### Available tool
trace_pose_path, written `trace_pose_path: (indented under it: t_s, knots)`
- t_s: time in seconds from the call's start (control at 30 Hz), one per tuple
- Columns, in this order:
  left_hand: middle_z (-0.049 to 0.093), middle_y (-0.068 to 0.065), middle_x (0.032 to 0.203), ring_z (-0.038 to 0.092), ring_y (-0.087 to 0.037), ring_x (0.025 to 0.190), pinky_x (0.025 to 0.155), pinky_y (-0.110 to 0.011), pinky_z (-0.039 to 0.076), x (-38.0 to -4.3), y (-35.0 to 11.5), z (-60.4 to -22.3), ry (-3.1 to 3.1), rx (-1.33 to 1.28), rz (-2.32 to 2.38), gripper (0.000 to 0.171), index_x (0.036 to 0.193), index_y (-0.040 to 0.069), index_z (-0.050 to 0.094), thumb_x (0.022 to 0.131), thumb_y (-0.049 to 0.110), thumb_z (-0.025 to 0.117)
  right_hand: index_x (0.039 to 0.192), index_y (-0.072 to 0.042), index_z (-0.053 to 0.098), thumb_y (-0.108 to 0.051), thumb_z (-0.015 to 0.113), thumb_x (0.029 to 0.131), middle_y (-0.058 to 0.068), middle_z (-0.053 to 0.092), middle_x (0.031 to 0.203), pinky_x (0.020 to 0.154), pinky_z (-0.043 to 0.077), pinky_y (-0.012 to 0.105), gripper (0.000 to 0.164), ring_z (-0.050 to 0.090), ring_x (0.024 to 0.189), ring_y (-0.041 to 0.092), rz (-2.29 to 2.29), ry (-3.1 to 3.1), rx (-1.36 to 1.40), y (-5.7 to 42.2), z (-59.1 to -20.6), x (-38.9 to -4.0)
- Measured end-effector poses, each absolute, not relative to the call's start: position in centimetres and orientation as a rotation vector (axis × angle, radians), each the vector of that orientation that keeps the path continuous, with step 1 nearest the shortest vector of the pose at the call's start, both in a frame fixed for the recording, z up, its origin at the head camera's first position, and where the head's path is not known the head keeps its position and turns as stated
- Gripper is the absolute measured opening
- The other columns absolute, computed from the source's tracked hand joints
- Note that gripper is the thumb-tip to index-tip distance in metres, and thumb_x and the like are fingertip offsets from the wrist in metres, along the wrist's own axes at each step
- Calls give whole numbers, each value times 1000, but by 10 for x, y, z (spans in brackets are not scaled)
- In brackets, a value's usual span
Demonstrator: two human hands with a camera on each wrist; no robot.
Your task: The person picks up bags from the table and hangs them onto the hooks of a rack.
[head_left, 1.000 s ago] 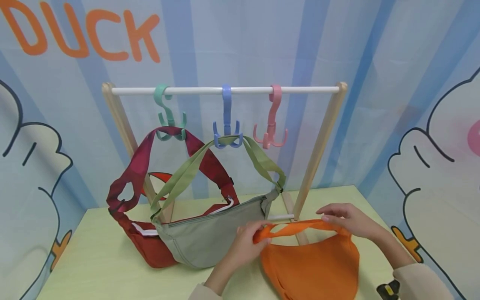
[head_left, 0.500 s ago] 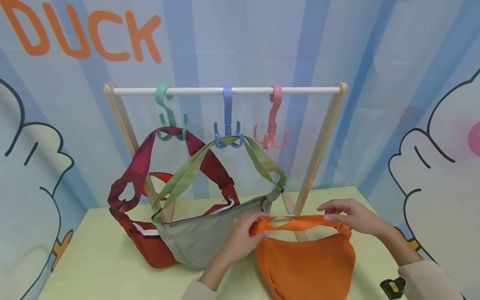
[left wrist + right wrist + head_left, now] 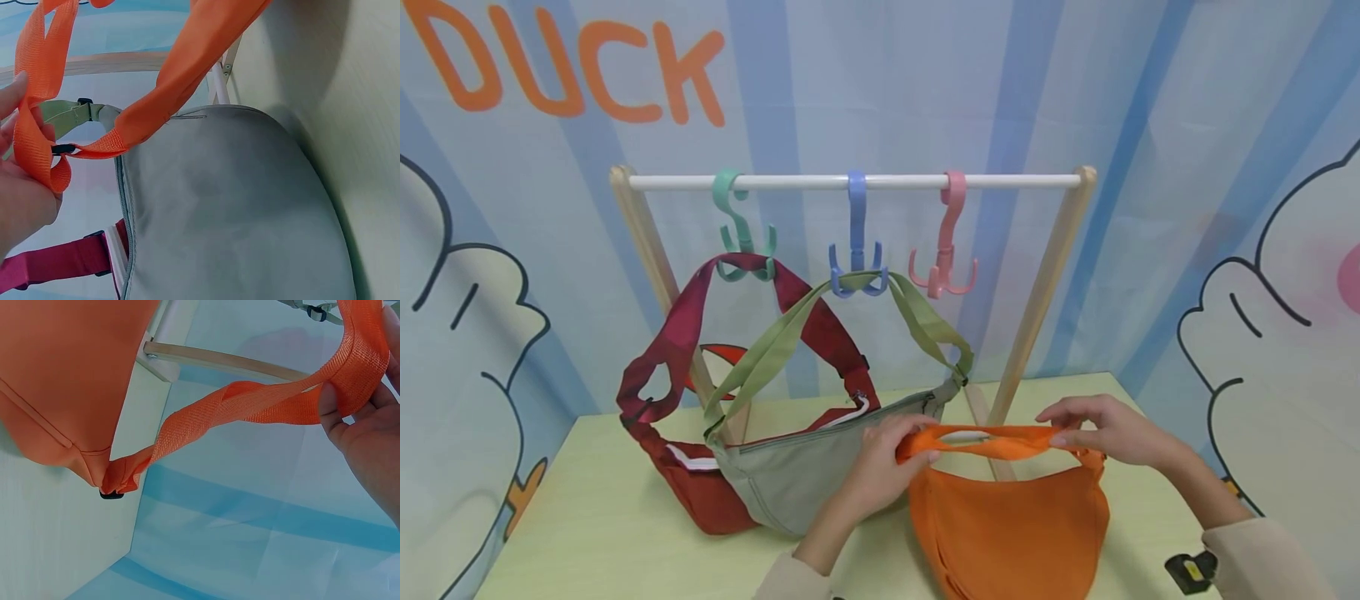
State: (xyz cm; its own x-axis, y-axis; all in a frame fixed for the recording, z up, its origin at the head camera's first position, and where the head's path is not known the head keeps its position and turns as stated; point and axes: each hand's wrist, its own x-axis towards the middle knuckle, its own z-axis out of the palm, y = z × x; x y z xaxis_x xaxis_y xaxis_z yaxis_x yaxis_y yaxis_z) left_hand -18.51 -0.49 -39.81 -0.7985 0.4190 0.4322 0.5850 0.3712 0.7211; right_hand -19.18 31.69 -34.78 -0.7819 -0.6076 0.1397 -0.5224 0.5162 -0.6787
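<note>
An orange shoulder bag (image 3: 1011, 525) stands at the front right of the table, its strap (image 3: 1000, 446) lifted above it. My left hand (image 3: 887, 458) grips the strap's left end; in the left wrist view the webbing (image 3: 37, 125) wraps over the fingers beside a black buckle (image 3: 63, 149). My right hand (image 3: 1101, 429) pinches the strap near its right end, thumb on the webbing in the right wrist view. Behind the left hand a grey-green bag (image 3: 805, 475) hangs by its strap from the blue hook (image 3: 857, 242). The pink hook (image 3: 943, 242) carries nothing.
A dark red bag (image 3: 700, 492) hangs from the green hook (image 3: 737, 225), partly behind the grey-green one. The hooks hang on a white rod (image 3: 790, 182) between wooden posts (image 3: 1045, 292). A small black-and-yellow object (image 3: 1190, 573) lies by the right sleeve on the pale table (image 3: 587, 533).
Both hands have raised the orange strap slightly and pulled it tauter. The orange bag has shifted a little to the left and up.
</note>
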Motion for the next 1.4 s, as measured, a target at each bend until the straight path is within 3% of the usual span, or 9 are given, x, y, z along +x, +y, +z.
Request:
trace_pose_path:
  t_s: [0.2,0.4,0.67,0.93,1.4]
  knots:
    - [59,-3,90,50,-18,87,82,-45,28,-187,-6,-395,-2398,-929,-1405,32,111,7,60,85,25,65,109,-3,62,-2,61,85,-6,60,87,54,46,27,24,53,67,12,-1120,2643,-1074,314,-342,-192]
    - [60,-5,98,51,-21,94,82,-44,28,-187,-7,-391,-2368,-929,-1394,40,112,4,59,87,35,61,108,-6,63,-9,63,85,2,61,88,57,47,26,23,53,70,10,-1096,2690,-1072,309,-338,-192]
    - [62,-5,106,53,-20,101,86,-45,26,-188,-6,-386,-2396,-870,-1456,35,110,5,61,82,26,68,105,-9,64,-11,65,84,1,62,89,57,47,25,21,55,70,9,-1085,2783,-1055,302,-334,-190]
    - [62,-2,91,53,-17,85,83,-45,28,-188,-6,-378,-2389,-859,-1405,26,101,8,63,83,27,67,101,-11,65,-10,66,83,-3,62,88,61,47,24,18,55,71,7,-1062,2865,-1053,299,-331,-191]
    - [62,-2,91,52,-16,80,80,-41,33,-191,-5,-366,-2400,-852,-1351,21,98,9,63,85,25,65,101,-10,64,-7,64,84,-5,59,86,54,44,25,17,51,67,7,-1060,2944,-1054,297,-322,-192]
